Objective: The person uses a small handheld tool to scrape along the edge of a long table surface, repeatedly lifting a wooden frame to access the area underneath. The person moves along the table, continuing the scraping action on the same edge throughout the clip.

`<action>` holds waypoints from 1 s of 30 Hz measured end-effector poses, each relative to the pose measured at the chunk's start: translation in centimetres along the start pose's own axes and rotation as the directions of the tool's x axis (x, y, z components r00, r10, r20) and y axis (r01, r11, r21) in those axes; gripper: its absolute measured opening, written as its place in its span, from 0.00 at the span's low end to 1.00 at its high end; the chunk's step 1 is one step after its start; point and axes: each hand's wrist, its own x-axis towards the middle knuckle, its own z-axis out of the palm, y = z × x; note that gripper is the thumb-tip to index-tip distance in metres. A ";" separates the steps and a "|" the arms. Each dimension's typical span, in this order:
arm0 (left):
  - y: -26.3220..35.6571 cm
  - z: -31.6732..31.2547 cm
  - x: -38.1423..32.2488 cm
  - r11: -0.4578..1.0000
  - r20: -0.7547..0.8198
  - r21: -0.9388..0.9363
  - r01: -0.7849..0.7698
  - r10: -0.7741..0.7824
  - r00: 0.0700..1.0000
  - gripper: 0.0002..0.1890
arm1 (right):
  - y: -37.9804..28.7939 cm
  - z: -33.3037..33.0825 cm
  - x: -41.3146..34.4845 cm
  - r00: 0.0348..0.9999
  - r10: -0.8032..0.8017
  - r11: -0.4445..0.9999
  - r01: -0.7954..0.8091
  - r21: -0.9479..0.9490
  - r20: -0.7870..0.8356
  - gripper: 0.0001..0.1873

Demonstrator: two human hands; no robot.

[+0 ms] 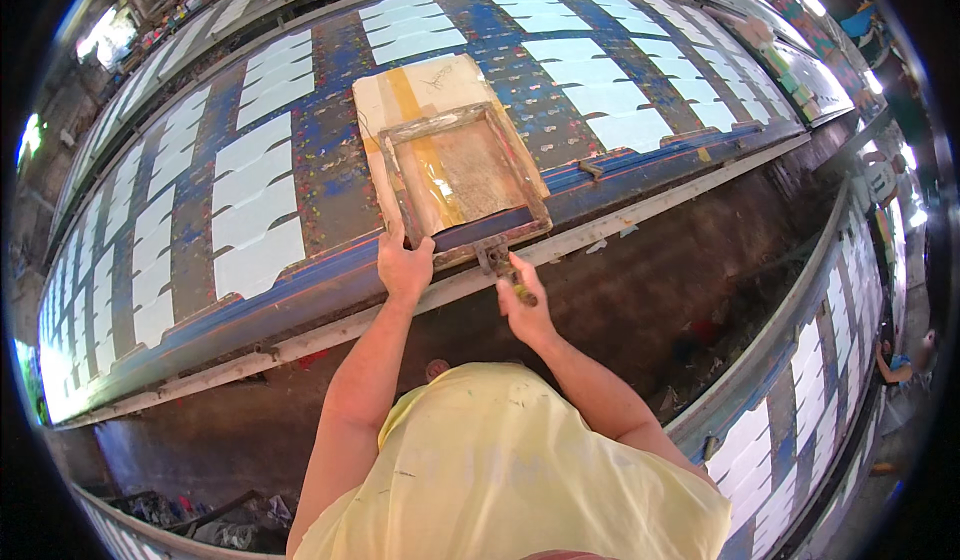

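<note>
A wooden screen printing frame (535, 207), its inside partly covered with tan tape, lies on a worn, taped pale board (420, 87) at the near edge of the long printing table. My left hand (406, 264) grips the frame's near left corner, thumb on top. At the frame's near side is a rusty metal clamp or bracket (489, 256). My right hand (527, 301) is closed around a small tool or handle (525, 294) just beside that bracket; blur hides its exact kind. White cut fabric pieces (255, 200) lie in rows on both sides of the frame.
A metal rail (600, 235) runs along the table's near edge, with a small stop (590, 169) on the blue-striped border. Behind the dark aisle on the right, a second table (784, 410) carries more white pieces. Other people are at the far right, one with an arm (892, 369) showing.
</note>
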 end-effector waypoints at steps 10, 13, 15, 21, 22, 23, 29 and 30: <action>-0.1 0.3 -0.1 1.000 -0.034 0.011 0.000 0.000 0.999 0.37 | -6.2 -3.7 -0.4 0.715 -0.675 0.736 0.635 -0.234 -0.184 0.34; 0.0 0.2 -0.2 1.000 -0.025 -0.017 0.016 -0.017 1.000 0.36 | -5.6 -2.1 -0.4 0.804 -0.582 0.665 0.557 -0.498 0.124 0.31; 0.0 0.1 -0.1 0.999 -0.016 -0.027 0.022 -0.022 1.000 0.36 | -4.9 -1.3 -0.9 0.914 -0.342 0.765 0.405 -0.501 0.218 0.28; -0.4 0.5 -0.1 1.000 -0.078 -0.018 -0.021 0.019 0.997 0.36 | -3.1 -3.7 -0.4 0.903 -0.428 0.879 0.408 -0.246 -0.032 0.31; -0.6 0.6 -0.1 0.998 -0.099 -0.020 -0.066 0.064 0.993 0.34 | -2.6 -3.7 0.1 0.973 -0.184 0.982 0.175 -0.073 -0.141 0.31; -0.6 0.7 0.0 0.997 -0.105 -0.017 -0.070 0.068 0.992 0.33 | -2.1 -3.6 0.6 0.942 -0.250 0.968 0.238 -0.081 -0.225 0.31; -0.9 0.9 0.0 0.996 -0.131 0.000 -0.085 0.085 0.988 0.28 | 0.5 -1.4 0.4 0.946 0.207 0.977 -0.212 -0.006 0.248 0.32; -0.8 0.8 0.0 0.995 -0.138 -0.007 -0.097 0.095 0.986 0.27 | 0.5 -1.8 0.3 0.990 -0.049 0.998 0.055 -0.039 0.132 0.31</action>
